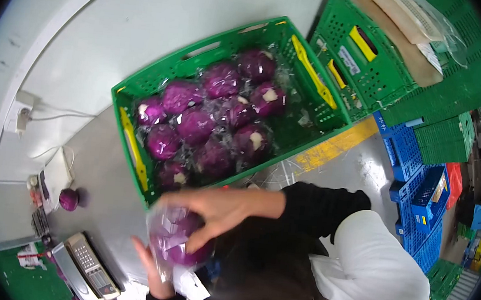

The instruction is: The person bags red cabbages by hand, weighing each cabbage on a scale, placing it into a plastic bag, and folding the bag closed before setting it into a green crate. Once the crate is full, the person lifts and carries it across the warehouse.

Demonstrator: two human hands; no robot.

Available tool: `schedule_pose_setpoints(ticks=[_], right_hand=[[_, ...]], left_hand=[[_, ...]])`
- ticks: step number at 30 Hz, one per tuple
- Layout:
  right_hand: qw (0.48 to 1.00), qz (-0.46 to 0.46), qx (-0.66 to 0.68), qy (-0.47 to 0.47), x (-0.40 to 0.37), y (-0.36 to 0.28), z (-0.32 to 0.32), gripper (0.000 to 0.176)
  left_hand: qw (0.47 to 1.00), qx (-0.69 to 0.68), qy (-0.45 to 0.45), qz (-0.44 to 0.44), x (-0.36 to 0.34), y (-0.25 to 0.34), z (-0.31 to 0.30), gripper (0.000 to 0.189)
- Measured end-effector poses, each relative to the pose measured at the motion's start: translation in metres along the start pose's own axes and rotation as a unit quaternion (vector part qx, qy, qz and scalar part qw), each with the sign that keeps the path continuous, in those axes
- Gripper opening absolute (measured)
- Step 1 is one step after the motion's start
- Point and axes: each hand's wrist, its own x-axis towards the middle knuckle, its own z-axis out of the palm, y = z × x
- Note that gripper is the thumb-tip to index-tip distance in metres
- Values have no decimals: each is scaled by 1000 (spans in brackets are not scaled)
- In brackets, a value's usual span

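My right hand (219,209) is closed over the top of a red cabbage (175,240) in clear plastic film, in front of the crate. Below and left of that cabbage is my left hand (153,267), with a finger stretched out and the rest partly hidden behind film and cabbage. Whether the left palm bears any weight does not show. Several film-wrapped red cabbages (196,125) fill the left and middle of a green crate (220,177) with yellow handles. Another red cabbage (69,199) lies on the metal table (99,153) to the left.
A keypad scale or labelling machine (87,268) stands at lower left. A white device (55,180) with a cable sits near the wall. Another green crate (372,64) adjoins the filled one at upper right. Blue crates (429,196) stand on the floor at right.
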Motion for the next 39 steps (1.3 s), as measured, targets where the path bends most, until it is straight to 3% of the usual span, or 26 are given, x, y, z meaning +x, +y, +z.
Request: schedule_pose_setpoints(ticks=[1,2,4,5,7,10,12,14,16,18,20,22,24,26,27,28,30,31,32,33,34,35,36,37,38,39], right_hand=[[993,61,-31,98,-21,-9,-22,79],[983,64,2,173,-41,-19,-48,60],[953,128,48,270,-82,-12,-104,46],[934,194,48,298,-105,-20,-127,44],[865,260,117,413,-152,19,-168,51],[801,387,178,421,-194,60,-196,61],[730,592,-116,322,-199,78,-200,84],[723,595,-186,299,-198,94,-188,107],[737,604,-168,252,-199,94,-196,106],[739,613,-162,226,-207,111,-203,102],[738,622,-160,207,-213,111,-206,99],[806,504,-188,246,-218,104,-198,83],[817,482,-197,247,-223,104,-196,81],[842,430,-212,247,-231,110,-192,79],[826,428,-252,267,-243,123,-190,67],[822,432,-252,272,-238,112,-192,67],[714,529,-401,222,-213,73,-192,48],[710,535,-398,228,-199,48,-194,48],[714,458,-393,357,-183,21,-195,41],[698,370,-383,479,-173,8,-199,34],[616,322,-445,565,-171,12,-205,31],[514,268,-504,640,-173,20,-213,28],[490,324,-470,660,-177,40,-221,36],[534,420,-285,677,-175,54,-232,51],[547,464,-234,657,-169,40,-238,63],[567,473,-216,639,-174,42,-247,62]], left_hand=[[996,-77,-51,-7,33,-13,7,80],[984,-146,-91,-47,66,-15,51,80],[953,-220,-169,-124,116,-33,107,87],[915,-185,-313,-172,151,-54,97,90],[967,38,-130,-214,164,-67,156,93],[987,115,-64,-94,179,-95,164,71],[984,144,-94,-50,179,-93,147,62],[977,188,-98,6,177,-75,131,43],[952,287,-85,57,179,-45,108,28],[920,346,-40,182,183,-17,81,24],[843,440,54,307,201,9,25,27],[789,470,120,379,213,34,-22,32],[821,443,165,320,212,51,-23,36],[742,529,218,351,216,58,-15,37],[702,561,197,392,217,61,-11,37],[705,560,191,391,226,64,-18,37],[688,564,195,414,244,78,-51,38],[731,566,192,329,250,84,-61,39],[734,567,181,328,253,88,-63,39],[846,448,217,190,257,91,-60,37],[918,313,240,41,261,96,-58,35],[921,296,250,29,263,98,-56,29],[926,278,254,16,262,95,-54,24],[918,316,236,-50,253,96,-55,44],[904,355,212,-113,245,97,-57,64],[897,368,204,-133,239,98,-49,62]])
